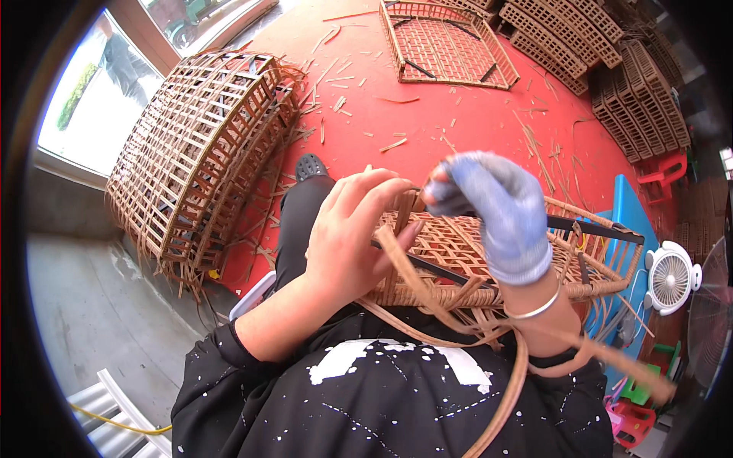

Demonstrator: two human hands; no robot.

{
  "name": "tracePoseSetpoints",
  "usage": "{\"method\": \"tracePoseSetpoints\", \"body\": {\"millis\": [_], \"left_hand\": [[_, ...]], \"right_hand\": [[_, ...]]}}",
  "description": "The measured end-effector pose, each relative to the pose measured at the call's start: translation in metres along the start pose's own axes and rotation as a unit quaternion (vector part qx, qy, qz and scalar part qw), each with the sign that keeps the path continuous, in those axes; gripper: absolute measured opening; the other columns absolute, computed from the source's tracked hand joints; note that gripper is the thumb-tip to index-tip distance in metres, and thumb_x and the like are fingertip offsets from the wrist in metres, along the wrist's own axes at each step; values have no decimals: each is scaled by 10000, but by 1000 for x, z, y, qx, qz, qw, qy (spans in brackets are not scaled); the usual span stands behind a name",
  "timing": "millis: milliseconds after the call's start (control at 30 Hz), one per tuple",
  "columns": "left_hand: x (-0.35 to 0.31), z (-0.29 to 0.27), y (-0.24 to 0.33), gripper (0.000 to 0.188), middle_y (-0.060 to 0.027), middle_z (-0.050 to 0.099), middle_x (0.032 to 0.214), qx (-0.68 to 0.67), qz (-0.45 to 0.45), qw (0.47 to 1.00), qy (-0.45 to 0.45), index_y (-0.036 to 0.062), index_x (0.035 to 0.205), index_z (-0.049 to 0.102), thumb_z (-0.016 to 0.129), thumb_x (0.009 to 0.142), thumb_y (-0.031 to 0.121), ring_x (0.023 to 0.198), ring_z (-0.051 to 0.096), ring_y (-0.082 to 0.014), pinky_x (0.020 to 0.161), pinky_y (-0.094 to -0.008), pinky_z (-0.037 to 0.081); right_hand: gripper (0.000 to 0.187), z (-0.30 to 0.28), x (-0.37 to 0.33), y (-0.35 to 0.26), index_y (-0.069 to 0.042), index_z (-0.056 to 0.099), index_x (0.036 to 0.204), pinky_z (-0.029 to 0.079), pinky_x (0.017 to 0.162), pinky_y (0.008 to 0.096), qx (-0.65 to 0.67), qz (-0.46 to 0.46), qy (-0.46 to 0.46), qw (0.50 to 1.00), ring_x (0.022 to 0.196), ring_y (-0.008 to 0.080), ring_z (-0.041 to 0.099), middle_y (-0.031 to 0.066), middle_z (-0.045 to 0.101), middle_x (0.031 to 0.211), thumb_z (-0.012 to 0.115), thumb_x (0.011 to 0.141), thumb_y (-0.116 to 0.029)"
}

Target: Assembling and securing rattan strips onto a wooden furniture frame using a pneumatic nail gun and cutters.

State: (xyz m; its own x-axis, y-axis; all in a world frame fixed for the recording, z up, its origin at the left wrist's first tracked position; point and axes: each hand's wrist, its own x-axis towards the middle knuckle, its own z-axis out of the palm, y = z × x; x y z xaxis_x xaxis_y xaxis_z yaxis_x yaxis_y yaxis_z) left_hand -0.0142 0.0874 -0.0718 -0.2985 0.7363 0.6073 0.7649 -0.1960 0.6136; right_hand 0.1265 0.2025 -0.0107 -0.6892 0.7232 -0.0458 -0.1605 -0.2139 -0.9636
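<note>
A half-woven rattan basket (443,238) rests on my lap, its open lattice crossed by dark strips. My bare left hand (353,225) grips the basket's near left corner, fingers curled over the rim and thumb below. A flat tan rattan strip (416,278) runs down past the thumb. My right hand (496,210), in a blue-grey knitted glove, is raised over the far rim just right of the left fingertips. Its fingers are bent together and blurred; what they pinch is hidden. Long loose strips (513,397) hang from the near rim across my black apron.
A stack of woven baskets (198,153) stands on the left. Another basket (450,46) lies on the red floor (366,122) amid scattered offcuts. More stacked baskets (641,99) fill the far right. Near my right arm are a blue plastic surface (628,206) and a white fan (672,278).
</note>
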Motion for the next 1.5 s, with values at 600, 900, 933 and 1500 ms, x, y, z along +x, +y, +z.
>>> {"method": "tracePoseSetpoints", "body": {"millis": [600,900,933,1500], "left_hand": [[-1,-11,8,369,-27,614,1048,26,123,992,15,180,975,764,811,619,94,1046,589,-261,938,-408,429],[-7,-24,21,225,-28,563,880,12,22,1000,19,133,938,778,774,727,54,762,546,-195,667,-327,451],[-9,-25,21,143,-36,555,842,-28,-65,997,23,115,905,770,772,773,59,663,530,-171,582,-300,439],[-1,-42,22,272,-53,582,522,-151,-286,876,-358,6,858,677,565,1009,203,446,562,-141,459,-325,440]], "right_hand": [[188,-39,-40,32,17,643,1090,547,772,278,79,-79,-112,987,869,155,681,173,628,1221,570,1009,-136],[203,-13,-38,61,50,650,1141,509,902,284,-158,-84,-90,980,994,142,647,104,690,1066,573,954,25],[203,-13,-37,65,50,650,1141,509,902,284,-159,-84,-93,979,994,142,647,104,690,1066,573,954,25],[163,-12,-44,68,34,664,1088,561,855,283,34,52,-93,994,904,141,670,76,688,968,587,993,-74]]}}
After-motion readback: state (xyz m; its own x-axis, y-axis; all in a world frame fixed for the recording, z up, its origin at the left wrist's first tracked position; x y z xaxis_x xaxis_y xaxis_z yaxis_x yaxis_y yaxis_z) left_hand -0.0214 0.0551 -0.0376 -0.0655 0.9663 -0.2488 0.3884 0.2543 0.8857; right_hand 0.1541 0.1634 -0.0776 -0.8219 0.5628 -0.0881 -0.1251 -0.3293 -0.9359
